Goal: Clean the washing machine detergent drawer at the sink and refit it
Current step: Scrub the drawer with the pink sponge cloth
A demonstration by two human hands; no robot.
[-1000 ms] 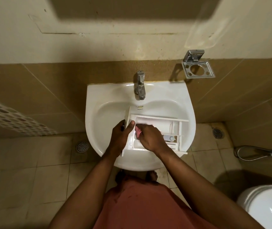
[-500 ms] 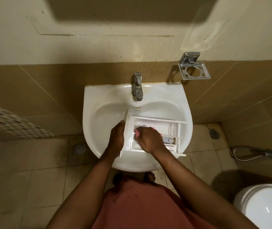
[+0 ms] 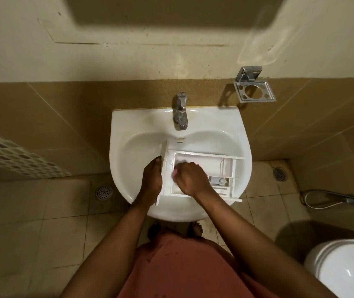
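Left hand (image 3: 151, 179) grips the drawer (image 3: 205, 161) over the sink (image 3: 128, 130); right hand (image 3: 190, 179) clutches a pink item (image 3: 175, 171) inside

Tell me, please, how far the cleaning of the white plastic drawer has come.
Done: the white plastic detergent drawer lies across the white ceramic sink, out of the machine. In hand: the left hand grips its front end while the right hand rubs a small pink thing inside it. Left: no water shows at the chrome tap; rinsing and refitting probably remain.
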